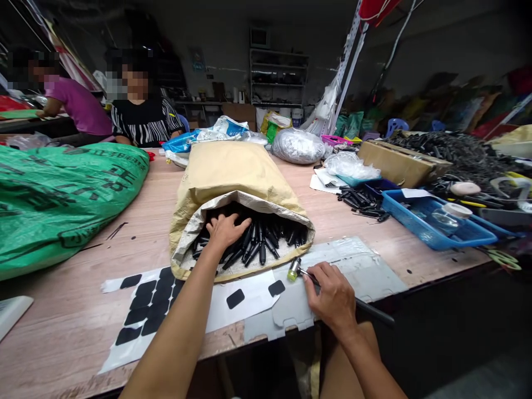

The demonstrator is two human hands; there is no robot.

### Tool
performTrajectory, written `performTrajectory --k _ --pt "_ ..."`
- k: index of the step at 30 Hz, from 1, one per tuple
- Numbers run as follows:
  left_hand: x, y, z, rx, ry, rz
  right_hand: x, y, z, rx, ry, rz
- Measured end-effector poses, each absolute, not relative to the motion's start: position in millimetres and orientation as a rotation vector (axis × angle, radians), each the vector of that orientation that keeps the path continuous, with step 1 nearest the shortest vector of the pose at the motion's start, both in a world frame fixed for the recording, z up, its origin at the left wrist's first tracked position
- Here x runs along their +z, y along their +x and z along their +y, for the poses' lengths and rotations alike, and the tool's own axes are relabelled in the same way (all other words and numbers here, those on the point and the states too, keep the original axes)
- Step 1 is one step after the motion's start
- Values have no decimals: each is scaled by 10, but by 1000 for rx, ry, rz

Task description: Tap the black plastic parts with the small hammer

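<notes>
My left hand reaches into the mouth of a tan woven sack lying on its side. Its fingers are spread over many slim black tube-like parts, and I see nothing gripped in them. The fingertips partly sink into the sack's shadow. Resting at the table's front edge, my right hand is closed around the black handle of a small hammer. The hammer's metal head has a yellowish face and lies just in front of the sack's opening, above a grey plastic sheet.
White backing strips with black rounded patches lie left of my legs. A green bag bulges at left. On the right are a blue tray with a jar, loose black parts and a cardboard box. Two people sit across at left.
</notes>
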State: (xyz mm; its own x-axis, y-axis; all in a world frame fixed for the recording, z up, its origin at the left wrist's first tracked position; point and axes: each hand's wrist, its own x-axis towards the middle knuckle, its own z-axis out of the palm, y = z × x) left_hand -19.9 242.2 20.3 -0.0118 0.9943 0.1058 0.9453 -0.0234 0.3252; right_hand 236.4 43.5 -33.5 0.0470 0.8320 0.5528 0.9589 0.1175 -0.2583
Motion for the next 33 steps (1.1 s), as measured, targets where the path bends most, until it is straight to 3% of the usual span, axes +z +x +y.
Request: performTrajectory --k 7,17,26,33 --pt "193 -420 1696 1092 2183 1878 -338 2365 434 -286 -1713 -1825" --pt "-60 -465 1254 543 2364 2019 -330 2369 421 -258 -1721 -1842" --pt "21 -503 842 870 2280 1739 -362 2385 437 -276 -1744 -1834" --pt "-188 -321 739 834 2130 1394 -263 2398 374 -271 -1662 -1872"
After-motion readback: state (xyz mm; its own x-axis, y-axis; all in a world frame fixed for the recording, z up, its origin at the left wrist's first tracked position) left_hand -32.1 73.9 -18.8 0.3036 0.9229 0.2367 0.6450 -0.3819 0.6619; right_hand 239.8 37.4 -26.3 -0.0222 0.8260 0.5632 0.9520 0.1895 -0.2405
